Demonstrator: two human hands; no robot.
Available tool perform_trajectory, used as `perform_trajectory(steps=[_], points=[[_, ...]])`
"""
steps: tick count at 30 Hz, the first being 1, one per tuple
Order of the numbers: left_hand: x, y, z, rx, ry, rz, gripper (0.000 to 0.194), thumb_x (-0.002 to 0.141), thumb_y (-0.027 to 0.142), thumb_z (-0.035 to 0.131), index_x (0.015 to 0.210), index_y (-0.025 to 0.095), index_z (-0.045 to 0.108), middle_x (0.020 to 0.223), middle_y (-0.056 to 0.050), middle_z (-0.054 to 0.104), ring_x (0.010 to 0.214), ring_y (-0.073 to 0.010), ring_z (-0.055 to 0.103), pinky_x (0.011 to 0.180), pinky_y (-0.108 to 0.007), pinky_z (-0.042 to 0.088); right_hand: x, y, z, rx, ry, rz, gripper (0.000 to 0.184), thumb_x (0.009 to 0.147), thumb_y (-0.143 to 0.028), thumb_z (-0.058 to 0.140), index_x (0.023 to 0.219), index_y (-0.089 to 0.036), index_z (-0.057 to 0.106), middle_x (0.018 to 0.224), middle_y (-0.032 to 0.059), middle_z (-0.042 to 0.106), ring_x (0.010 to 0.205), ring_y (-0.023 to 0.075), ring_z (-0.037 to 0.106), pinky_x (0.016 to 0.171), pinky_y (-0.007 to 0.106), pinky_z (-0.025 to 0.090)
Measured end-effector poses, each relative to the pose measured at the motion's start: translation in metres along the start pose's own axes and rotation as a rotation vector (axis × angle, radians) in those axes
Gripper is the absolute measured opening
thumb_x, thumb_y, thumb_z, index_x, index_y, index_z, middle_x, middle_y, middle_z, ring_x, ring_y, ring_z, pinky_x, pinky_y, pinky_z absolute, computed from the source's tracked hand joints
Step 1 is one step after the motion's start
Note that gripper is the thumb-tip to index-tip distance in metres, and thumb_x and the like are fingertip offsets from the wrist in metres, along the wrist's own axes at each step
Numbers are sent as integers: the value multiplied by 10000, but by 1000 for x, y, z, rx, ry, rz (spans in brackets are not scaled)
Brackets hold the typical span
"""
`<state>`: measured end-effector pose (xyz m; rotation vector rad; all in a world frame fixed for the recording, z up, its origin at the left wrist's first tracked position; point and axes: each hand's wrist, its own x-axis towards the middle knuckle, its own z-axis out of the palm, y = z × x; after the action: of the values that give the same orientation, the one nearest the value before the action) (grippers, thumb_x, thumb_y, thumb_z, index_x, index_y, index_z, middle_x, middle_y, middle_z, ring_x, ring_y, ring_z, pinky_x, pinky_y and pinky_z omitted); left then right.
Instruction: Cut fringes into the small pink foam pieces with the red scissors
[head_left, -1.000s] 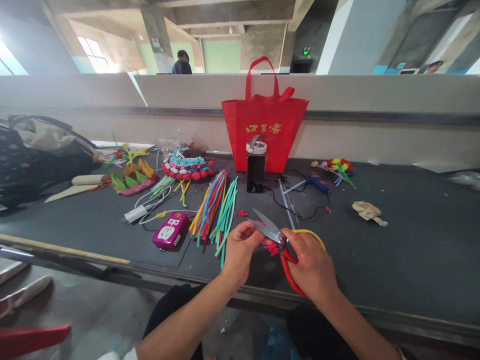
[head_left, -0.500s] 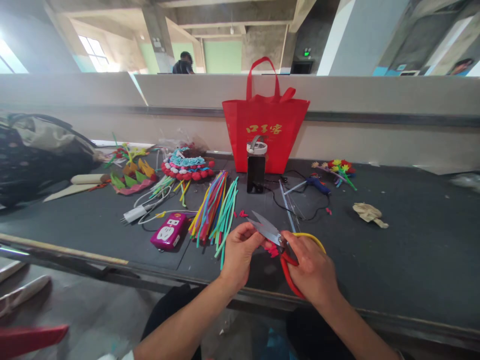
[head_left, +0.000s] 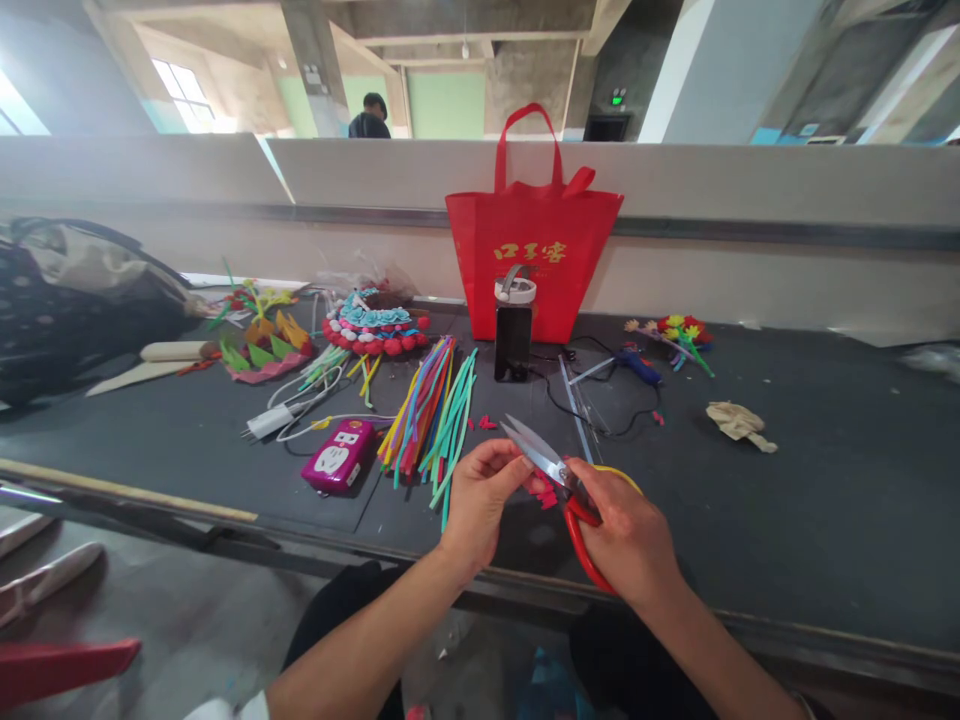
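Note:
My right hand (head_left: 626, 530) grips a pair of scissors (head_left: 541, 455) with red and yellow handles. Their blades point up and left, nearly together, just over the fingertips of my left hand (head_left: 480, 500). The left thumb and fingers are pinched together; what they hold, if anything, is too small and hidden to name. Beneath the blades lie small pinkish-red cut pieces (head_left: 546, 493), with more red bits (head_left: 487, 423) farther back on the dark table. Just left of my left hand is a bundle of fuzzy coloured pipe cleaners (head_left: 420, 410), with turquoise ones (head_left: 452, 420) beside it.
A purple power socket box (head_left: 339, 458) and a white plug (head_left: 270, 423) lie at left. A phone (head_left: 513, 343) leans upright before a red bag (head_left: 536, 235). Behind right are a blue glue gun (head_left: 637, 367), craft flowers (head_left: 681, 335) and crumpled beige material (head_left: 739, 422).
The scissor blades have come closer together. Both hands stay in almost the same place, and the view has tilted slightly.

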<state>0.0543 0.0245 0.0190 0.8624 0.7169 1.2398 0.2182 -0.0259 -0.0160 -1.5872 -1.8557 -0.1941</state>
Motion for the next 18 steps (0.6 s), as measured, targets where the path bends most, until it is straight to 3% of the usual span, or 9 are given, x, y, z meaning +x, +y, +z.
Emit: perform_trajectory(steps=[6,13,18], points=[[1,0,-1,-7,33,-14,175,696,242,766,810,144,676,717,-28,707,576,-116,630,639,-249,493,2,0,-3,68,-59,140,401,809,-144,521,1194,-236,589,1080,54,701,853,187,680,743,301,539],[2,-1,-1,-10,45,4,162,665,215,774,742,144,650,631,12,658,542,-111,616,615,-236,477,1,-5,-5,-93,-14,6,427,787,-129,537,1198,-232,589,1042,60,702,934,230,654,780,339,523],[1,0,0,17,44,7,170,649,222,779,708,143,641,601,15,639,539,-114,605,600,-235,466,1,-6,-5,-128,-26,8,433,790,-128,540,1209,-230,586,1019,70,697,981,240,643,823,350,517]])
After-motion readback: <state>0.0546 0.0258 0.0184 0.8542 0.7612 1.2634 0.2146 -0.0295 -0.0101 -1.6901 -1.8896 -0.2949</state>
